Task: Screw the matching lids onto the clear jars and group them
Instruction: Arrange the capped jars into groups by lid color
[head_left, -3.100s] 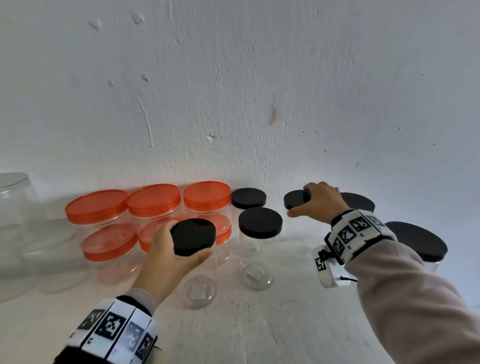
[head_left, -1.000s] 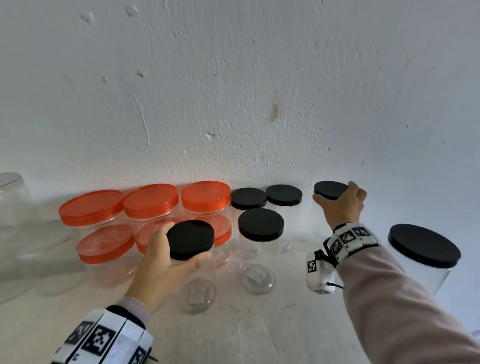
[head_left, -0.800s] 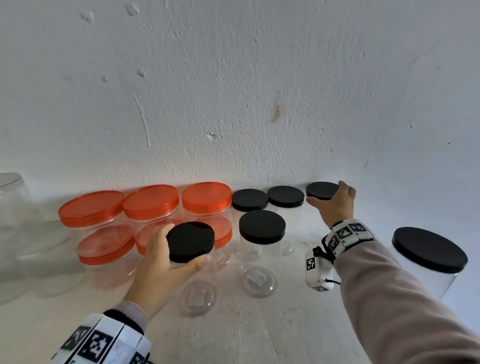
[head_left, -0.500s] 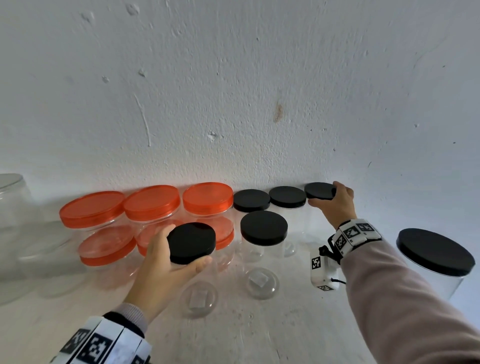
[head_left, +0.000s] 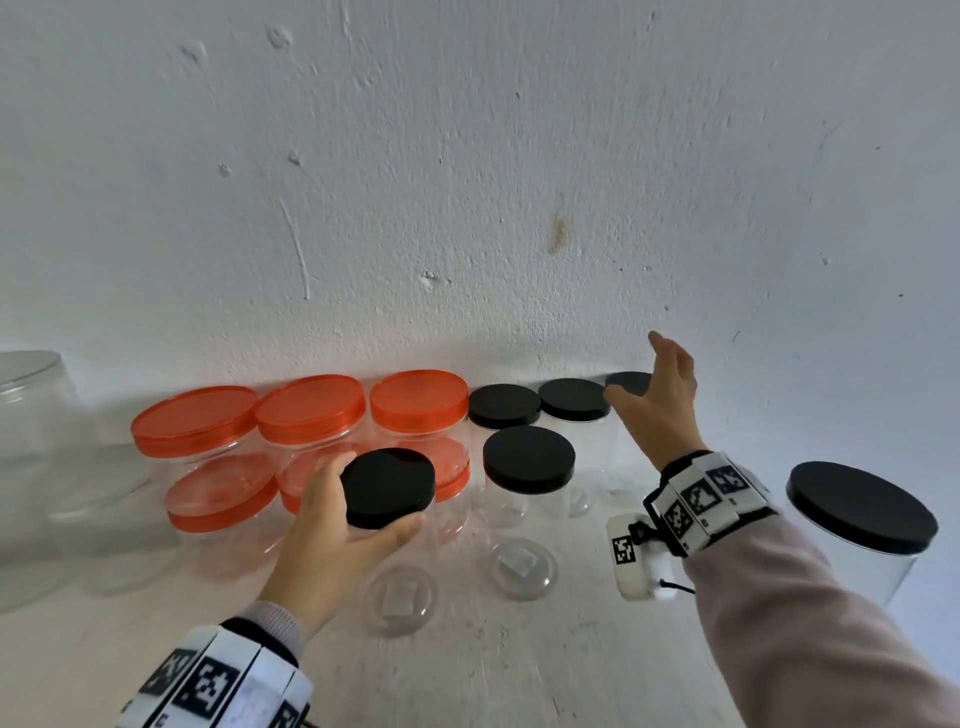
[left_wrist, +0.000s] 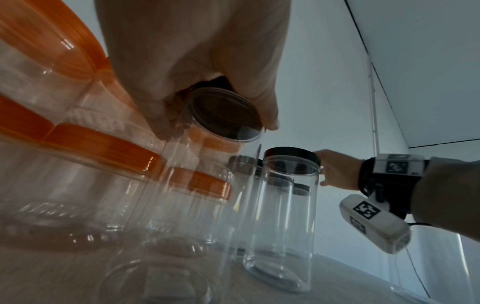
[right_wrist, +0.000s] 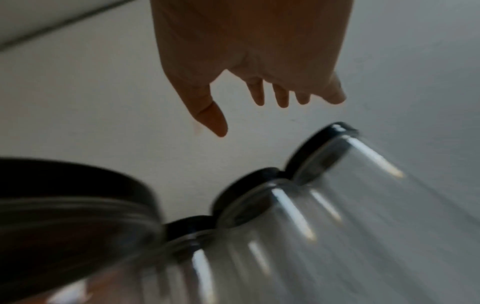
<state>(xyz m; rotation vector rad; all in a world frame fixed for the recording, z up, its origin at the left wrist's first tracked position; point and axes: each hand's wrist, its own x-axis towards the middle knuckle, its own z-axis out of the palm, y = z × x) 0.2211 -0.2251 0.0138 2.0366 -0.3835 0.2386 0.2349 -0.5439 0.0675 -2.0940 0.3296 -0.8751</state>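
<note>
My left hand (head_left: 376, 496) grips the black lid (head_left: 400, 478) of a tall clear jar (head_left: 400, 597) in the front row; from the left wrist the fingers curl round that lid (left_wrist: 223, 111). My right hand (head_left: 639, 366) hovers with its fingers spread just above the rightmost back-row black-lidded jar (head_left: 626, 382) and holds nothing. In the right wrist view the right hand (right_wrist: 249, 117) is empty above the jar (right_wrist: 322, 144). Two more black-lidded jars (head_left: 504, 405) (head_left: 571, 397) stand to its left, and another (head_left: 529, 457) stands in front.
Several orange-lidded jars (head_left: 309, 408) are grouped at the left against the white wall (head_left: 467, 208). A wide black-lidded jar (head_left: 862, 512) stands apart at the right. A large clear jar (head_left: 31, 395) sits at the far left.
My right hand slid a black-lidded jar left to join the back row, then let go and lifted with its fingers spread. The left hand kept its grip on its lid.
</note>
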